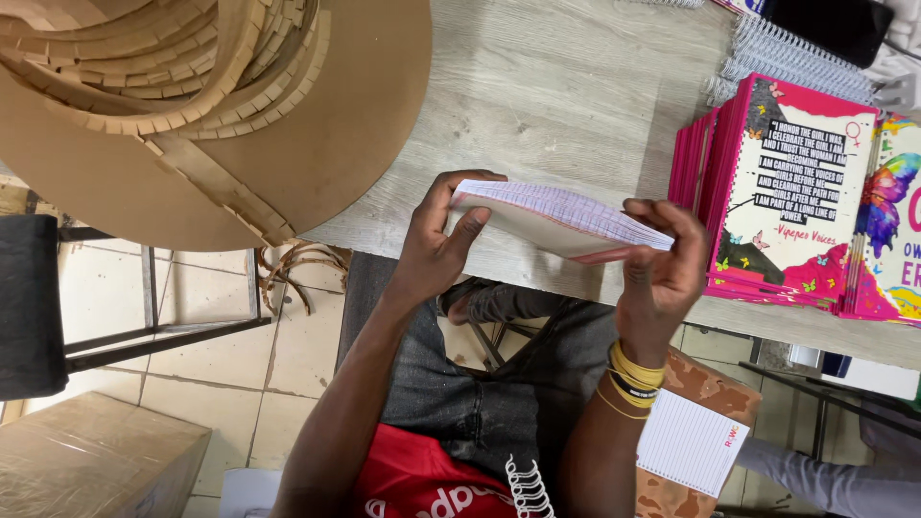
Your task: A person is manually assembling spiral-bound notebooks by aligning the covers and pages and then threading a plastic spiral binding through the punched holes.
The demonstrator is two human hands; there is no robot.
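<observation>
Over on the far left, a big stack of brown cardboard offcuts (192, 105) overhangs the pale wooden tabletop (556, 86), with a cardboard box (96, 460) on the tiled floor below. Moving in, the left hand (441, 240) comes up from the lap, forearm angled up toward the tabletop's edge, its grip clamped on the left end of a stack of ruled pages (561, 221), thumb on top and fingers curled beneath. That stack sits in the air just over the tabletop's near edge, tilted down to the right. Now the right hand (662, 273), wrist bent and ringed with yellow bands (633, 379), its grip pinched shut on the stack's right end, fingers folded over the page edges. Below it a small lined notepad (691, 441) rests by the knee. On the right, a row of pink-covered notebooks (787, 192) stands on the tabletop, with spiral-bound books (796, 53) behind.
</observation>
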